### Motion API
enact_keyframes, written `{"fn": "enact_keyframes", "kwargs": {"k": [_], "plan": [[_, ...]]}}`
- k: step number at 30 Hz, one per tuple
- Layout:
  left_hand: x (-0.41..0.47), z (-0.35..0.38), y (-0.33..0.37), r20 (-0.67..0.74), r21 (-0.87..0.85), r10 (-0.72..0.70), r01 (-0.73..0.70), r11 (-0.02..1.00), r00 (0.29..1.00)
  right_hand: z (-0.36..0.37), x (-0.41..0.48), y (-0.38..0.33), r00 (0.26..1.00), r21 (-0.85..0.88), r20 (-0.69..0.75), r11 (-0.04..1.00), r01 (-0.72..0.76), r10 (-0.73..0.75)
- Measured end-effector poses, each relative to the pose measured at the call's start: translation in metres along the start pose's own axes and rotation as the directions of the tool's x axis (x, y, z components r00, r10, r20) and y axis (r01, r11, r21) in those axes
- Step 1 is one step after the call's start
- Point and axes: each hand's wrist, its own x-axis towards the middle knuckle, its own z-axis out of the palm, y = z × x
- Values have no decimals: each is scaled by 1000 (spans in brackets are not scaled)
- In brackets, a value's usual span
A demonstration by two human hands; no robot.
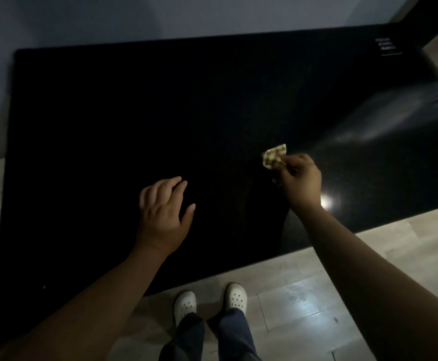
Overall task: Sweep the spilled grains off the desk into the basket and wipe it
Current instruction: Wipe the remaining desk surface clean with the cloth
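Your left hand (164,212) at 7 o'clock: fingers loose, empty, over desk (108,113) | right hand (301,178) at 3 o'clock: fingertips pinch small cloth (274,156) | grains, basket: not visible | risk: dim desk hides grains, you may flick them floorward.

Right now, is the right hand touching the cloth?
Touching. Head view: the right hand pinches the checked cloth at its edge, over the black desk.

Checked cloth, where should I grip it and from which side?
Probably its near edge, coming from the right as the right hand does: the checked cloth is small and crumpled, and pinching that edge leaves the rest free for the desk.
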Motion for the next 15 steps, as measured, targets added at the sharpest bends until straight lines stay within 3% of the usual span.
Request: {"fn": "enact_keyframes", "kwargs": {"k": [11,15], "plan": [[23,-40,-23,163,-324,-5,58,944,987,48,-2,-69,980,134,117,980,144,-160],[46,-51,-49,134,-333,-69,110,937,989,60,23,-86,980,154,121,979,136,-155]]}}
